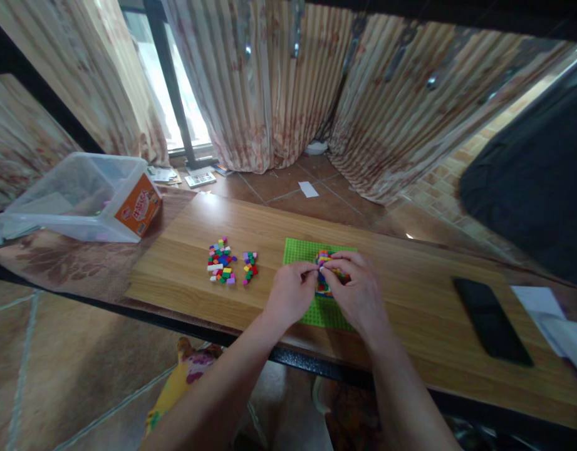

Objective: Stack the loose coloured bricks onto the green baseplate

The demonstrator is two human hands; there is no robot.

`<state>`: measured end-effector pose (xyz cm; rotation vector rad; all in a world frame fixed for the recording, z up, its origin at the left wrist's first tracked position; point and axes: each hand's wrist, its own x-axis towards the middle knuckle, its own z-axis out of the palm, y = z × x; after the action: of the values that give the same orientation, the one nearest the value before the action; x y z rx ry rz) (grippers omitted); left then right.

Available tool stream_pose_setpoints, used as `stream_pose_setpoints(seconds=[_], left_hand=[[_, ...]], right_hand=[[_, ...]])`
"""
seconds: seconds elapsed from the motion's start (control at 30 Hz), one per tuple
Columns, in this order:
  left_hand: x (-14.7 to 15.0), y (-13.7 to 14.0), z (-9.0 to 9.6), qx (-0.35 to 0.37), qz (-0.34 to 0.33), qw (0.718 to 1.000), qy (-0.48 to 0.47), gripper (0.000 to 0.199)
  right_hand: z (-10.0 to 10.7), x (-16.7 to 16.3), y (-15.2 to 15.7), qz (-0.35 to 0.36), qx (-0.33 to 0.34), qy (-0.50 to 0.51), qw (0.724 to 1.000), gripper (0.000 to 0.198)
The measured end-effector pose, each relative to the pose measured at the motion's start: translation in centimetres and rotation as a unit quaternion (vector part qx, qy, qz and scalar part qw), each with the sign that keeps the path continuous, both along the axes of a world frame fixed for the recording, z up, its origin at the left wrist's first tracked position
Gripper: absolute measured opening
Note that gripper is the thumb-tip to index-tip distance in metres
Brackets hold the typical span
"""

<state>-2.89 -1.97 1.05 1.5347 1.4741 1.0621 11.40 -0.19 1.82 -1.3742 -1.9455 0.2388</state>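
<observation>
A green studded baseplate [300, 250] lies on the wooden board, with a low multicoloured structure of toy building bricks [324, 257] on it. My left hand [292, 291] reaches in from the left, thumb and fingers pinched together at the structure's edge. From the right, my right hand [361, 291] covers much of the structure, its fingers also closed in a pinch. The fingertips of both hands nearly meet above the bricks. Whatever sits between them is too small and too covered to make out.
Left of the baseplate are a larger pile of loose bricks [222, 260] and a smaller pile [250, 268]. A clear plastic bin [81, 222] with an orange label stands at the far left. A black phone-like slab [492, 319] and white papers [546, 313] lie at right.
</observation>
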Motion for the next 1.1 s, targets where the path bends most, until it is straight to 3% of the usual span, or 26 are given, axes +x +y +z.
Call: stream_pose_setpoints(seconds=[0.17,0.3,0.93,1.03,1.1], left_hand=[[0.9,-1.4,0.1,0.055,0.003,0.984,0.171,0.030],[1.4,-2.0,0.0,0.071,-0.003,0.968,0.242,0.032],[1.4,-2.2,-0.1,0.058,-0.029,0.973,0.223,0.034],[0.1,-1.6,0.0,0.059,-0.004,0.971,0.232,0.031],[-1.5,-0.9,0.4,0.051,0.057,0.964,0.256,0.030]], right_hand=[[-0.2,-0.4,0.0,-0.016,0.000,0.006,1.000,0.010],[-0.3,-0.5,-0.1,-0.028,0.005,0.010,1.000,0.013],[-1.7,-0.5,-1.6,-0.010,0.067,-0.054,0.996,0.024],[-2.1,-0.4,-1.6,-0.006,0.089,-0.043,0.995,0.022],[-2.2,-0.3,-1.6,-0.005,0.103,-0.034,0.994,0.020]])
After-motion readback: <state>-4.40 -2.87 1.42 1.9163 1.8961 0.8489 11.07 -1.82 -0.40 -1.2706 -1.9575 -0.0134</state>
